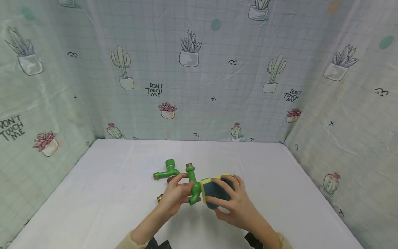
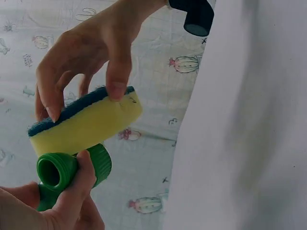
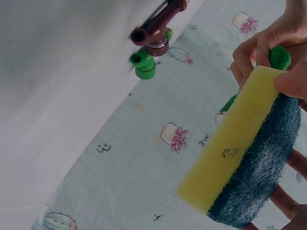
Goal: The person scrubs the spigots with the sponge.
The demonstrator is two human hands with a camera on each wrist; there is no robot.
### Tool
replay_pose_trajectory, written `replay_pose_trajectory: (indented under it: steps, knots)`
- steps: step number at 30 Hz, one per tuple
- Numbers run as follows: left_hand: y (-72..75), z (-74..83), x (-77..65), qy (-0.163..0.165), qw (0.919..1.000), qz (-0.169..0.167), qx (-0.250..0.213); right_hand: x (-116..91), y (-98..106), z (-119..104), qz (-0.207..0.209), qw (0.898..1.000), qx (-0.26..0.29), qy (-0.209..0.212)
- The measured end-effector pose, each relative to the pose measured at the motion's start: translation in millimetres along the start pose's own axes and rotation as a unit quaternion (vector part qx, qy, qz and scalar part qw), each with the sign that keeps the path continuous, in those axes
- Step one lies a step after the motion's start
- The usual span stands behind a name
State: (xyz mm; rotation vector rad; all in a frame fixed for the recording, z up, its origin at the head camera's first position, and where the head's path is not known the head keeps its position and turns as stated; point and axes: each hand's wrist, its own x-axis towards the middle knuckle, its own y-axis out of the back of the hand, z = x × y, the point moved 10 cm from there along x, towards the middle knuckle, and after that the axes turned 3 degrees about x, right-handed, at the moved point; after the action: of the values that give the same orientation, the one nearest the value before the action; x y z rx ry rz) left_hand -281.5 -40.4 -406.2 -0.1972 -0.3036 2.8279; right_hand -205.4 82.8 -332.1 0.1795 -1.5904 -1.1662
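My left hand [image 1: 177,195] grips a green plastic tap [image 1: 195,188] with a brass-coloured threaded end. In the left wrist view, the thumb lies along the tap [image 2: 56,168] beside its round opening. From the right, my right hand [image 1: 231,199] holds a sponge [image 1: 216,193] between thumb and fingers. The sponge has a yellow foam side and a dark blue-green scouring side. Its yellow side [image 2: 91,127] faces the tap and appears to touch it in the left wrist view. Dark specks mark the foam of the sponge [image 3: 235,139] in the right wrist view.
Behind my left hand, a second green tap [image 1: 168,171] lies on the white table [image 1: 124,186]. A dark red tap [image 3: 156,31] lies near it, mostly hidden by my hand in the head view. Cactus-printed cloth [image 1: 211,79] encloses the table's back and sides.
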Motion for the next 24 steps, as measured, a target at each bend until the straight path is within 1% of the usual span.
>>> replay_pose_trajectory:
  steps: [2,4,6,9,12,16,18,21,24]
  knots:
    - [0.7,-1.9,0.6,0.01,0.9997,-0.001,-0.02,-2,-1,-3,-0.001,1.0,-0.006,0.01]
    - [0.5,-1.5,0.5,0.011,0.9997,-0.005,-0.02,-3,-2,-3,-0.003,1.0,-0.007,0.013]
    - [-0.3,0.7,-0.2,0.005,0.9999,-0.009,-0.003,-3,-2,-2,-0.003,1.0,-0.001,0.012]
    - [-2.9,6.3,-2.0,-0.015,0.999,-0.015,0.04,-1,-1,2,-0.003,1.0,0.011,0.005]
    - [-4.9,9.8,-4.9,-0.03,0.9954,-0.015,0.09,2,0,7,-0.008,1.0,0.027,-0.01]
    - [-8.8,12.9,-9.7,-0.047,0.9872,-0.015,0.151,8,-1,19,-0.017,0.997,0.053,-0.043]
    - [-12.2,13.9,-12.1,-0.056,0.9839,-0.023,0.168,10,-2,25,-0.019,0.996,0.067,-0.061]
    - [-18.1,15.3,-15.7,-0.073,0.9803,-0.04,0.179,12,-3,34,-0.022,0.993,0.083,-0.087]
    - [-21.4,15.8,-18.1,-0.082,0.98,-0.046,0.175,14,-2,42,-0.027,0.989,0.095,-0.112]
